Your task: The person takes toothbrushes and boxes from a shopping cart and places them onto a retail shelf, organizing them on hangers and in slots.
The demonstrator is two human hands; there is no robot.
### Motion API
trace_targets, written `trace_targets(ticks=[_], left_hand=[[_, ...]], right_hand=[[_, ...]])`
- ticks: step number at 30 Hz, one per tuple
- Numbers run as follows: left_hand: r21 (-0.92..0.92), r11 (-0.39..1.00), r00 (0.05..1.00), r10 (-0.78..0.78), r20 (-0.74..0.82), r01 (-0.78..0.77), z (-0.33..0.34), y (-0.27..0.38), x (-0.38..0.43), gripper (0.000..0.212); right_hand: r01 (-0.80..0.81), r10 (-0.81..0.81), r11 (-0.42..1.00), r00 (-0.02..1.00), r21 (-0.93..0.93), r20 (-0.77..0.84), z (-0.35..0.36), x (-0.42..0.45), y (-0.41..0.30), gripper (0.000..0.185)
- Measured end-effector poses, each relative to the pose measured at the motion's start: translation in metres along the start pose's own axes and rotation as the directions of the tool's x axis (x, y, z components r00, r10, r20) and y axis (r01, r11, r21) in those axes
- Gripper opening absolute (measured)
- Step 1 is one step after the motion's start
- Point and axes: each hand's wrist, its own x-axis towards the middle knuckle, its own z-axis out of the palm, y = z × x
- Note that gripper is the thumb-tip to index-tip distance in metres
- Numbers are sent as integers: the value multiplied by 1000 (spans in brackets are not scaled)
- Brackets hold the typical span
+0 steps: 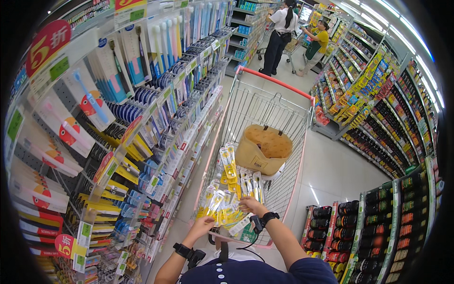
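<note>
My left hand is at the near left end of a wire shopping cart, its fingertips closed on the lower edge of a yellow-and-white toothbrush pack. My right hand is bent over the heap beside it, its fingers curled near more yellow packs; whether it grips one is hidden. Several toothbrush packs lie loose in the cart, among them a group with dark brushes and a yellow stack. Beyond them a tan bag stands with its top gaping.
A tall rack of hanging toothbrushes runs along the left, with price tags sticking out. Jar shelves stand at the right, near the cart. Snack packets hang at an aisle corner. Two people stand ahead by another cart.
</note>
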Motion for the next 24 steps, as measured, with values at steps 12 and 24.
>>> trace_targets(ticks=[12,24], left_hand=[[-41,994,991,100,-85,-104,-52,4,-103,26],[149,935,797,352,-491,-322,-158,59,-328,22]], right_hand=[[356,-351,928,934,-107,67,128,-56,-34,29],[824,-703,519,260,228,662,398,-242,-60,13]])
